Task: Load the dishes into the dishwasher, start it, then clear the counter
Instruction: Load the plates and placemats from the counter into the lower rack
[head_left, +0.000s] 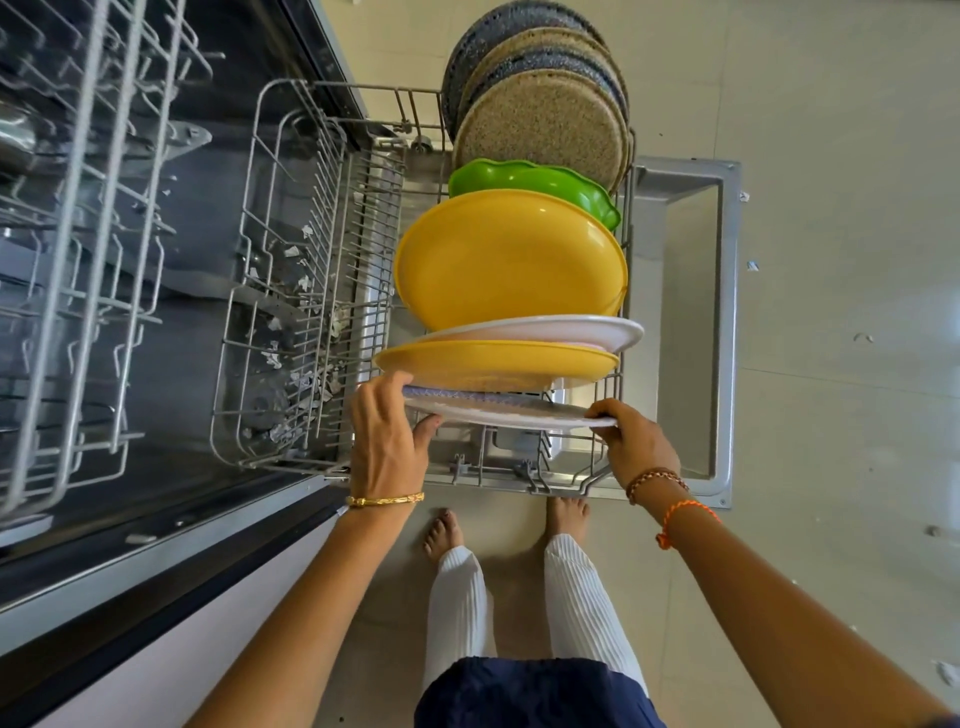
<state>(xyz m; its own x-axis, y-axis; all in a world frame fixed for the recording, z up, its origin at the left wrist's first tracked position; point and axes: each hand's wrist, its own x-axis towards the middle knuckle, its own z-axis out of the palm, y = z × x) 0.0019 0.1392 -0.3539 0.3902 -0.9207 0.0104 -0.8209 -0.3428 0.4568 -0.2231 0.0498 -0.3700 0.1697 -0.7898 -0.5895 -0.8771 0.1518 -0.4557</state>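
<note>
The lower dishwasher rack (291, 291) stood pulled out over the open door (691, 322), occupying the centre of the frame. Both hands held a white plate (498, 413) at the near end of the rack's right-hand row, low of centre. The left hand (387, 441) gripped the plate's left edge, fingers curled over the rim and thumb beneath. The right hand (636, 441) gripped the right edge in like manner. The plate lay tilted, nearly edge-on to the camera; whether it sat between the tines could not be told.

Directly behind it stood a yellow plate (493, 361), then a pale pink plate (571, 330), a large yellow bowl (509, 260) and a green dish (535, 182). Several speckled round plates (540, 130) filled the far end, at upper centre.

The left half of the rack carried no dishes. The upper rack (78, 208) appeared at upper left. Bare feet (444, 535) stood on the tiled floor (831, 156) at lower centre.
</note>
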